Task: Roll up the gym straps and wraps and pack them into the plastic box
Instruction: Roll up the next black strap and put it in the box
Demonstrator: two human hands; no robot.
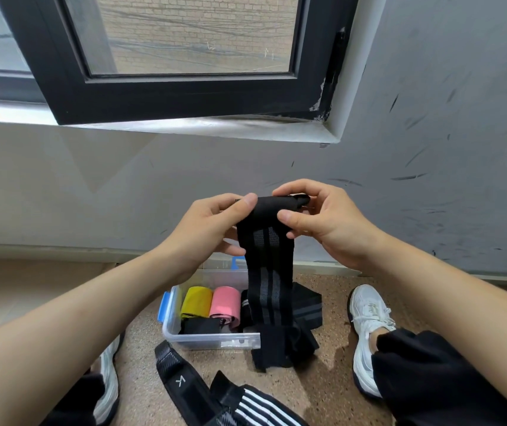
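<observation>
Between left hand (212, 222) and right hand (323, 219), mid-frame, pinched at its top: black wrap (269, 272). Looks soft, floppy, light, so probably best to grip the top edge and keep tension.

Soft daylight from the window (184, 35), sharp focus, wide-angle bending at edges.

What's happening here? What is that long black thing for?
A person is tidying gym gear. The left hand and right hand pinch the top end of a black wrap with grey stripes, probably to start rolling it. The rest hangs down to the floor in front of the plastic box. A yellow roll and a pink roll already lie in the box. A striped strap waits on the floor nearby.
</observation>
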